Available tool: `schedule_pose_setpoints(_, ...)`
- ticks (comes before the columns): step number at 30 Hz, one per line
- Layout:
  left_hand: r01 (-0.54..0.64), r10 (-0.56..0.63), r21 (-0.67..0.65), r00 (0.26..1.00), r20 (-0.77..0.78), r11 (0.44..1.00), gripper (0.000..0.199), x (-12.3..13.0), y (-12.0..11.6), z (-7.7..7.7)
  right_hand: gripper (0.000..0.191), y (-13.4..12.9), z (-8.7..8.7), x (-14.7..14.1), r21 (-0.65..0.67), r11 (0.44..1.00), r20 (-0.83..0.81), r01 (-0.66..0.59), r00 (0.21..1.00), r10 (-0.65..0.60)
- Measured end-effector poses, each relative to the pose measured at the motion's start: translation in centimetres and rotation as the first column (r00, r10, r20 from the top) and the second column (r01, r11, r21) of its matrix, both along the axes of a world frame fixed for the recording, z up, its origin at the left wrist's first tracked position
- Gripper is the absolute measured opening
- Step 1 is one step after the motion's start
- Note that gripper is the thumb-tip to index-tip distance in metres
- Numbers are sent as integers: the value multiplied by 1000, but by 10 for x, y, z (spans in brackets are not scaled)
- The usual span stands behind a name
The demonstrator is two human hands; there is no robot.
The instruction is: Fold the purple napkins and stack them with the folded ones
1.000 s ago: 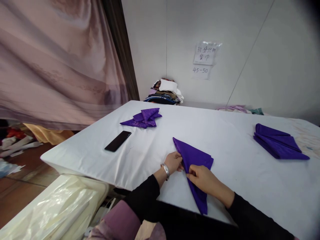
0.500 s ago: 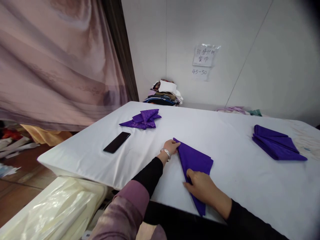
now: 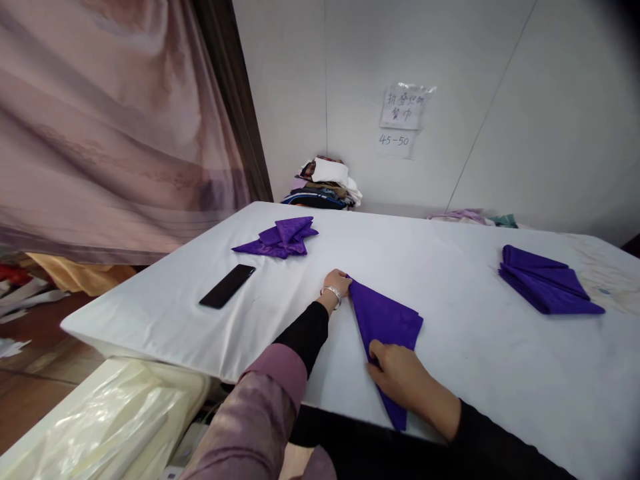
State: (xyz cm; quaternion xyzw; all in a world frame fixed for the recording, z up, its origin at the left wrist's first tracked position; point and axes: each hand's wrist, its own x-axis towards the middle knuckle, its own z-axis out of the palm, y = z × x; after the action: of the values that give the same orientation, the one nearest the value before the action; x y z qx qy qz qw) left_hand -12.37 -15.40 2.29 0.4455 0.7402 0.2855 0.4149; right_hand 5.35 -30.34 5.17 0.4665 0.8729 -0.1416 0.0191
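A purple cloth (image 3: pixel 385 312), folded into a long pointed shape, lies on the white-covered table near its front edge. At its far upper corner my left hand (image 3: pixel 338 283), with a silver bracelet at the wrist, pinches the tip. Lower down, my right hand (image 3: pixel 397 373) is closed on the cloth's left edge, thumb and fingers curled together. The cloth's lower point reaches the table's front edge beneath my right hand.
A pleated purple cloth (image 3: pixel 280 238) and a black phone (image 3: pixel 227 286) lie to the left. Another folded purple cloth (image 3: pixel 547 283) is at the right. Piled clothes (image 3: pixel 325 183) stand behind the table (image 3: pixel 465 360); plastic-wrapped material (image 3: pixel 110 417) sits lower left.
The view has shifted slightly. My left hand's fingers have moved a little leftward at the cloth's tip, uncovering more of it. My right hand keeps its place on the edge.
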Motion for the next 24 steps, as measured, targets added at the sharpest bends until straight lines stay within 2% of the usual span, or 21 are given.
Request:
schedule_pose_setpoints(7, 184, -147, 116, 950, -276, 976, 32, -12, 8, 5, 14, -5, -4, 3, -3, 999, -31, -34, 999, 34)
schedule_pose_setpoints(11, 367, -272, 168, 868, -414, 915, 32, -18, 7, 6, 15, -10, -6, 5, 6, 999, -27, -44, 999, 44)
schedule_pose_setpoints(15, 504, -381, 135, 779, -497, 853, 29, -22, 10, 6, 13, -15, -11, 7, 12, 998, -39, -57, 998, 57)
schedule_pose_setpoints(19, 548, -437, 51, 717, -544, 835, 30, -26, 13, 6, 13, -22, -13, 10, 30, 996, -42, -86, 995, 87)
schedule_pose_setpoints(24, 497, -414, -21, 699, -584, 868, 29, -44, 10, 8, 18, -16, -5, 16, 51, 991, -24, -125, 992, 126)
